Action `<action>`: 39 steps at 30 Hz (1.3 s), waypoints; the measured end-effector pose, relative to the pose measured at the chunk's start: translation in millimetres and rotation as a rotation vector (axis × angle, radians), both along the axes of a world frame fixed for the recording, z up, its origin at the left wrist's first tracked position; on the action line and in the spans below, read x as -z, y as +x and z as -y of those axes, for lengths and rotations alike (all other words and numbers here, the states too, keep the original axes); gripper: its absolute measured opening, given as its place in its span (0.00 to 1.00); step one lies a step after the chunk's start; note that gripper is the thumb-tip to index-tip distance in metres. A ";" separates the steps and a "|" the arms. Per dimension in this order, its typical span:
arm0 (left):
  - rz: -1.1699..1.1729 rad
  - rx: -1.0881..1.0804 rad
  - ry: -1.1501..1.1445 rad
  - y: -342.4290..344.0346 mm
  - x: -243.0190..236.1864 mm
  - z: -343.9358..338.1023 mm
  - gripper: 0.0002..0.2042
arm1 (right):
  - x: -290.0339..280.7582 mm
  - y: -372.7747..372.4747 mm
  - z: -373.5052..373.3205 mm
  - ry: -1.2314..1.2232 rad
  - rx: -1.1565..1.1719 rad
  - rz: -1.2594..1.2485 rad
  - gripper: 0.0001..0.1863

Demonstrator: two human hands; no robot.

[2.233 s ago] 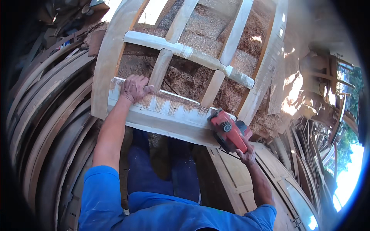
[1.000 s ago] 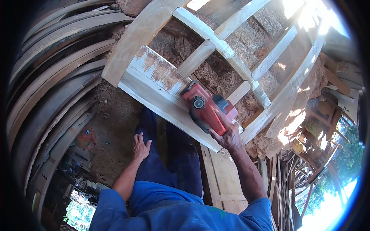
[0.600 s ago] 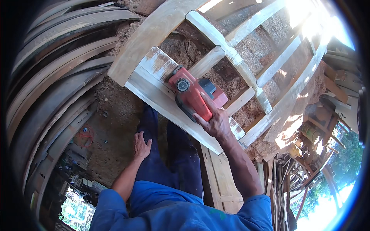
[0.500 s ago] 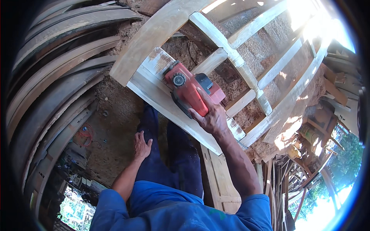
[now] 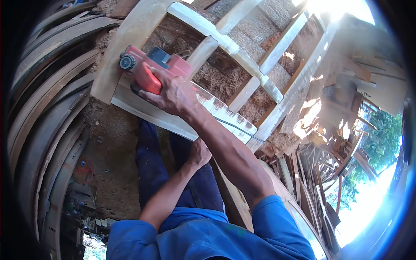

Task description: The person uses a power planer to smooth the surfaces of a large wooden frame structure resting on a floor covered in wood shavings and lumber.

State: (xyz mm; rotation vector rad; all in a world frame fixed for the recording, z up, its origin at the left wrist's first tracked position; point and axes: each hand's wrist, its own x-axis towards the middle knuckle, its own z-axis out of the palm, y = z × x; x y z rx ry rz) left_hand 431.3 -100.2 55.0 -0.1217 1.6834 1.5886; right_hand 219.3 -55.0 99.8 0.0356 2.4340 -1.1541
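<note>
My right hand (image 5: 171,93) is closed round the handle of a red electric planer (image 5: 145,71) with a dark knob at its front. The planer rests at the left end of a pale wooden board (image 5: 151,115), beside a broad curved timber (image 5: 106,78). White patches of old paint show along the board's right part (image 5: 229,119). Below my right forearm, my left hand (image 5: 200,154) is curled near the board's lower edge, in front of my thigh. Its fingers are partly hidden, and what they hold, if anything, does not show.
Beyond the board runs a slatted wooden frame (image 5: 234,47), with shavings (image 5: 221,82) between its bars. A dark cord (image 5: 234,124) lies over the board's right part. Curved planks (image 5: 52,91) are stacked at left, and loose timber strips (image 5: 312,190) lean at right.
My right hand has pushed the planer left along the board to its end. My left hand has moved right, from hanging spread by my leg to curled near the board's edge.
</note>
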 end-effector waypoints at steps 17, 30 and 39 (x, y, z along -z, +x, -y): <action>-0.153 0.977 0.077 236.4 21.2 -44.3 0.12 | -155.7 228.9 -195.0 -0.359 0.803 0.137 0.57; -0.602 0.835 -0.854 20.3 9.8 227.7 0.06 | -118.4 411.8 -297.9 0.134 0.670 0.345 0.21; -0.632 0.583 -0.835 67.8 -22.5 202.0 0.07 | -73.1 422.5 -275.5 0.031 0.653 0.364 0.19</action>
